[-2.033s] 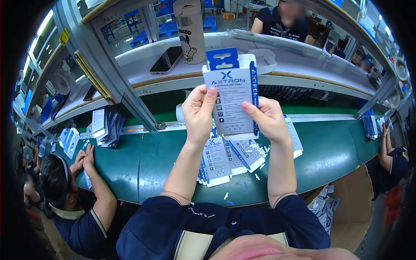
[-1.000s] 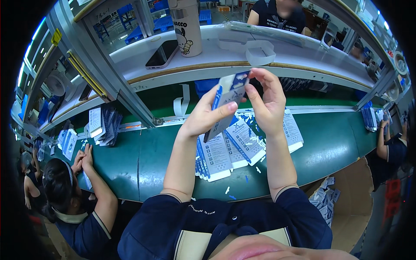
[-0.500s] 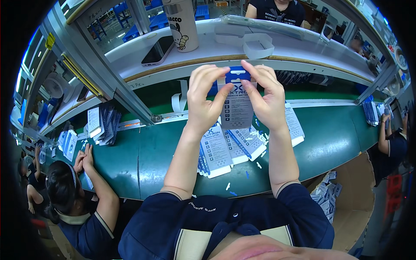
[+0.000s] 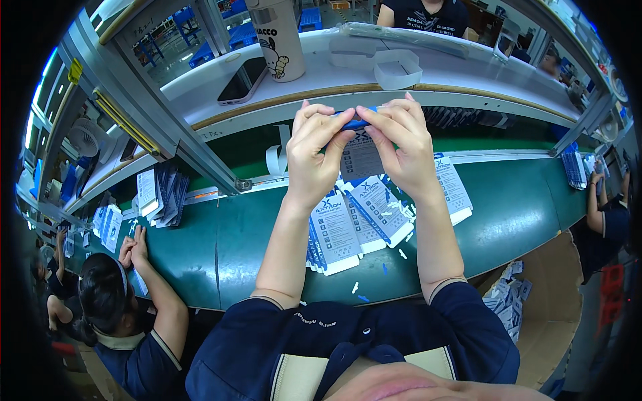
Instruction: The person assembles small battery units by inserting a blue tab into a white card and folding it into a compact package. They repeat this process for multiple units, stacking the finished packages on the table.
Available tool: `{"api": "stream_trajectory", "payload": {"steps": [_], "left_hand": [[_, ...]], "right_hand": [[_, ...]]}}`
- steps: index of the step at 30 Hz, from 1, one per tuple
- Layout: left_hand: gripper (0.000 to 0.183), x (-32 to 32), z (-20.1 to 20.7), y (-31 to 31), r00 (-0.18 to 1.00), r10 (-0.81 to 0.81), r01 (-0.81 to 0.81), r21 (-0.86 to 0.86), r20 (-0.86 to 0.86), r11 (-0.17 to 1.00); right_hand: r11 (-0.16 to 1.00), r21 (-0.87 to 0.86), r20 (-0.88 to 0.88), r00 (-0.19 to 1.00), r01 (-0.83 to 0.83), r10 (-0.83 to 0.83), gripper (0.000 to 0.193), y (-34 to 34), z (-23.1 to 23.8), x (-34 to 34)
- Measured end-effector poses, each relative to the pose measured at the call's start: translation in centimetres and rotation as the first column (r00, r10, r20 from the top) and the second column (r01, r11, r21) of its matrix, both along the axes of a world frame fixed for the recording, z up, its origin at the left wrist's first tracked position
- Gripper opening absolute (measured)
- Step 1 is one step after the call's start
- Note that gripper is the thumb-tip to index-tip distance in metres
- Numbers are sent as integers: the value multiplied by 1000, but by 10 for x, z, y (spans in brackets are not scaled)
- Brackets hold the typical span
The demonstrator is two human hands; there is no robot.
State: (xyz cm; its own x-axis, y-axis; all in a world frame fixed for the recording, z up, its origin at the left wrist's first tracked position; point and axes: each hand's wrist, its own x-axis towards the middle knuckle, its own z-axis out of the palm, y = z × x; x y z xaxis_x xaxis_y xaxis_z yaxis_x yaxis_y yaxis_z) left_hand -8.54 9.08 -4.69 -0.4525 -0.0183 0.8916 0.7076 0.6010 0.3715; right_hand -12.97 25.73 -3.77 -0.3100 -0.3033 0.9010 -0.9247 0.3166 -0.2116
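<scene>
Both hands raised, working together on one printed box [image 4: 362, 160], white with blue, held up toward the table's far edge. Left hand [image 4: 311, 154]: thumb and index nearly closed in a pinch on the left end of the box's blue hang tab [image 4: 360, 124], other fingers curled loosely. Right hand [image 4: 406, 152]: same pinch at the tab's right end, other fingers bent. Tab looks folded or tilted between the fingertips; exact angle unclear. Box body hangs under the tab, printed side facing the person, in shadow.

Below, mid table [image 4: 257, 257], overlapping flat boxes [image 4: 333, 230] lie fanned out between the forearms, reaching toward the near edge. Another flat box [image 4: 453, 190] lies right of them, by the right forearm. White scraps [image 4: 402, 254] scattered beside the fan; blue scraps [image 4: 363, 299] close to the near edge. Left end of table: leaning stack of boxes [image 4: 148, 190] near the far edge, co-worker's hands [image 4: 136, 248] nearer the near edge.

Shelf [image 4: 468, 77] past the far edge carries a phone [image 4: 242, 81], a tumbler [image 4: 279, 53] just beside it and a white paper ring [image 4: 398, 72] near the shelf's front edge. Off the table's right near edge, a brown carton [image 4: 555, 287] holds a heap of small pieces [image 4: 508, 304].
</scene>
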Motion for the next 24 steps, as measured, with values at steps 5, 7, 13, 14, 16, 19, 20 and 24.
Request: {"api": "stream_trajectory", "payload": {"steps": [5,7,13,14,16,19,20,24], "left_hand": [[28,0,0,-5,997,74,-75,-60,-28,995],[28,-1,0,-2,993,108,-112,-72,-49,991],[29,-5,-9,-2,965,188,-188,17,-181,982],[28,-5,-8,-3,962,191,-196,-10,-195,980],[25,-7,-8,-5,956,194,-212,-62,-218,975],[16,-6,-4,-4,968,190,-208,-107,-164,972],[14,-6,-5,-4,975,180,-194,-110,-128,975],[8,0,-2,-1,989,-13,12,11,148,1000]], "right_hand": [[995,-25,-31,995,99,-100,31,-1,-1,1],[991,-62,-96,988,118,-123,32,-2,-2,1],[980,-44,-179,964,192,-197,32,-10,-5,4],[983,-37,-178,966,182,-186,31,-10,-5,4],[986,-19,-170,972,164,-165,30,-8,-5,2],[993,2,-115,986,122,-121,21,-7,-2,3],[994,22,-72,992,108,-106,18,-6,-1,4],[995,78,52,997,59,-63,8,-4,0,5]]}}
